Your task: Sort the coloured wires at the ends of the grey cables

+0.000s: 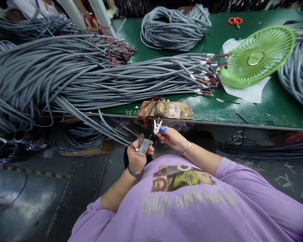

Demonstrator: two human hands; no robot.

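Holding grey cables (111,133) near their coloured wire ends (140,137), our left hand (136,159) is closed on them, left of the wooden block (178,110) and nearer us. Our right hand (174,138), just on our side of that block, pinches a pale pink V-shaped tool (157,127) (one finger wears a blue band (163,128)) — what its tips touch, we cannot tell. Beyond the block we have a long cable bundle (131,80); right of it stands the green fan (261,55), with orange-handled scissors (235,21) farther back.
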